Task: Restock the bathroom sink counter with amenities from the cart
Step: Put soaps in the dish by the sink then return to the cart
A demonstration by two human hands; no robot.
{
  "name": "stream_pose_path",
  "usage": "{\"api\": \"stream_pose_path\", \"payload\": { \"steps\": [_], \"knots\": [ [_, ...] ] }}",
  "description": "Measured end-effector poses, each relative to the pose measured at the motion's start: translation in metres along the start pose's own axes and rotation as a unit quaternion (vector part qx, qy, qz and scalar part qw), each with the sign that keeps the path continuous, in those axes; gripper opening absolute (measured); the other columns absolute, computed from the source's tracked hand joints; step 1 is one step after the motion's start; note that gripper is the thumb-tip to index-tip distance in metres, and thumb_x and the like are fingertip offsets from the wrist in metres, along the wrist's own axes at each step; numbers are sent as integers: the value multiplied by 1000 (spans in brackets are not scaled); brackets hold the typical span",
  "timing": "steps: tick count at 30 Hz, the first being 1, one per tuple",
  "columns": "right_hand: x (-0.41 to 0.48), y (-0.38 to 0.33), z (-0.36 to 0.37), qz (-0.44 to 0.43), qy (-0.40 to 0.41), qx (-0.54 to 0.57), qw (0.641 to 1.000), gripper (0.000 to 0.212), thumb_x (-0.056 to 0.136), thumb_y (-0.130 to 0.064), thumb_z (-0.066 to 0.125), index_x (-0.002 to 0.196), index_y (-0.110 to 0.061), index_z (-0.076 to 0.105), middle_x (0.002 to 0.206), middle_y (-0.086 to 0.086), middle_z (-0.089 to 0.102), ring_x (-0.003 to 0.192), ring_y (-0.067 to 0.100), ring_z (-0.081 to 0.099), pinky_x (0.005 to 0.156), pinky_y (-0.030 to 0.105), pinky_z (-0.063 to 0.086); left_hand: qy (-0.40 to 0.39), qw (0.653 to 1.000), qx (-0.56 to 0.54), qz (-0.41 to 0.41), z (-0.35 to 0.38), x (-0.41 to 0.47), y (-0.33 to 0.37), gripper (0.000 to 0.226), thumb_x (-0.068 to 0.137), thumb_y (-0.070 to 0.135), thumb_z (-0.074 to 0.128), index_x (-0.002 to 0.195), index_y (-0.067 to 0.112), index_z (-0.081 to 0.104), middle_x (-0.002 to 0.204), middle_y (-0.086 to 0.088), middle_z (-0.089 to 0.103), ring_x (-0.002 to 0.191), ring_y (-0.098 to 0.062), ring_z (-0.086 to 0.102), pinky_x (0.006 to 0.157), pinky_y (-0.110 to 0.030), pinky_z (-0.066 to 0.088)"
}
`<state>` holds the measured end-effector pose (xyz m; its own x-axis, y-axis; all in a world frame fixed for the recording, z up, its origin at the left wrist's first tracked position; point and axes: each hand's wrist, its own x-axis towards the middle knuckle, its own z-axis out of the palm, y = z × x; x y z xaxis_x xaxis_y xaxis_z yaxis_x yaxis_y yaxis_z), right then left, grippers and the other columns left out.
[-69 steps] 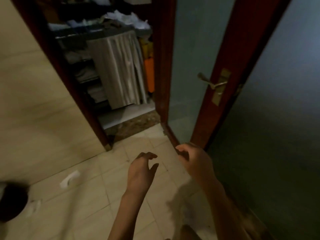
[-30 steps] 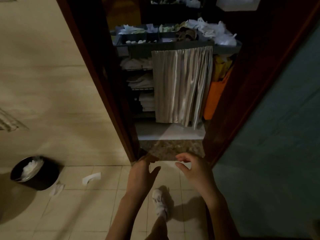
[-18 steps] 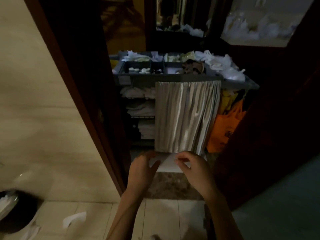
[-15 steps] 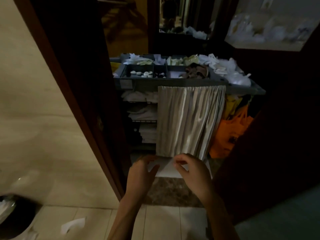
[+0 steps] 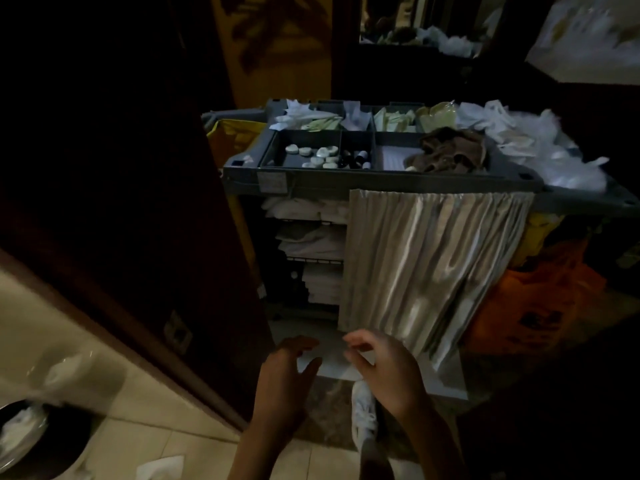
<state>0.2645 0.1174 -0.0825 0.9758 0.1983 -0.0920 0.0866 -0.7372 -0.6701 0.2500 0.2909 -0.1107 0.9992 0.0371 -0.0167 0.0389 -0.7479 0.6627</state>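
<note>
A grey housekeeping cart (image 5: 381,183) stands just outside the bathroom doorway. Its top tray holds small round white soaps (image 5: 317,155), little dark bottles (image 5: 356,159), pale packets (image 5: 394,119) and a brown cloth (image 5: 450,150). A shiny beige curtain (image 5: 426,268) covers the right of its shelves; folded white linens (image 5: 311,244) show on the left. My left hand (image 5: 285,379) and my right hand (image 5: 384,368) hover low in front of the cart, fingers curled and apart, holding nothing.
The dark wooden door frame (image 5: 145,271) is on my left. An orange bag (image 5: 533,306) hangs at the cart's right. A black bin (image 5: 31,441) with white litter sits at the lower left, with scraps of paper (image 5: 159,467) on the tiled floor.
I have walked from inside the bathroom through the doorway toward the cart, which now looks larger and closer. Both hands stay empty in front of me.
</note>
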Motion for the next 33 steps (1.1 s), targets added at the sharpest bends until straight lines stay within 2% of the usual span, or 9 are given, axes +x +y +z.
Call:
{"api": "stream_pose_path", "payload": {
  "steps": [5, 8, 11, 15, 20, 24, 27, 30, 33],
  "knots": [
    [107, 21, -45, 3, 13, 24, 1000, 23, 91, -34, 62, 114, -34, 63, 106, -19, 64, 96, -7, 55, 74, 3, 37, 7, 998, -55, 10, 6, 105, 27, 23, 84, 19, 72, 105, 26, 67, 102, 11, 65, 96, -5, 63, 85, -23, 50],
    [172, 30, -77, -17, 30, 25, 999, 23, 90, -35, 63, 113, -36, 63, 103, -22, 63, 96, -7, 55, 79, 6, 41, 31, 998, -40, 22, 8, 172, 56, 23, 84, 23, 71, 107, 24, 68, 103, 13, 66, 94, 1, 62, 82, -18, 50],
    [234, 37, -111, -29, 25, 43, 998, 23, 91, -32, 62, 114, -36, 61, 101, -25, 58, 98, -7, 55, 78, 5, 40, 41, 997, -56, 16, 9, 239, 84, 24, 85, 21, 70, 108, 25, 66, 103, 16, 62, 96, -1, 61, 83, -22, 52],
    [297, 44, -138, -41, 32, 79, 995, 23, 91, -27, 63, 113, -34, 61, 101, -23, 59, 94, -10, 53, 79, 6, 40, 70, 994, -68, 52, 8, 296, 109, 28, 83, 15, 70, 106, 29, 65, 97, 32, 53, 95, 6, 57, 82, -10, 47],
    [341, 51, -145, -64, 21, 87, 994, 21, 91, -25, 63, 110, -31, 62, 107, -16, 62, 100, -4, 55, 87, 15, 45, 73, 994, -79, 21, 14, 332, 112, 29, 86, 18, 67, 110, 31, 62, 102, 25, 56, 99, 5, 57, 85, -13, 48],
    [376, 66, -164, -75, 105, 36, 991, 21, 90, -23, 64, 111, -26, 64, 107, -12, 59, 102, 4, 53, 85, 11, 39, 71, 992, -97, 24, 19, 364, 118, 24, 87, 19, 66, 106, 32, 64, 105, 19, 63, 98, 2, 59, 82, -16, 51],
    [397, 85, -184, -48, 151, -8, 987, 25, 91, -21, 64, 116, -23, 63, 114, -6, 58, 108, 13, 53, 86, 19, 40, 72, 991, -101, 47, 24, 394, 130, 23, 87, 15, 66, 106, 28, 66, 104, 13, 65, 96, 0, 60, 82, -20, 52],
    [410, 105, -198, 6, 147, -31, 989, 35, 91, -29, 63, 125, -24, 59, 127, -2, 54, 118, 17, 50, 91, 27, 40, 44, 991, -101, 75, 29, 424, 147, 27, 87, 15, 67, 112, 27, 65, 108, 11, 65, 96, 2, 60, 84, -18, 52],
    [419, 112, -204, 38, 82, -42, 995, 41, 93, -37, 59, 131, -23, 54, 130, 0, 56, 119, 17, 51, 94, 28, 40, 22, 989, -102, 107, 31, 448, 163, 28, 88, 14, 66, 114, 23, 65, 109, 9, 65, 97, -1, 60, 85, -19, 52]
  ]
}}
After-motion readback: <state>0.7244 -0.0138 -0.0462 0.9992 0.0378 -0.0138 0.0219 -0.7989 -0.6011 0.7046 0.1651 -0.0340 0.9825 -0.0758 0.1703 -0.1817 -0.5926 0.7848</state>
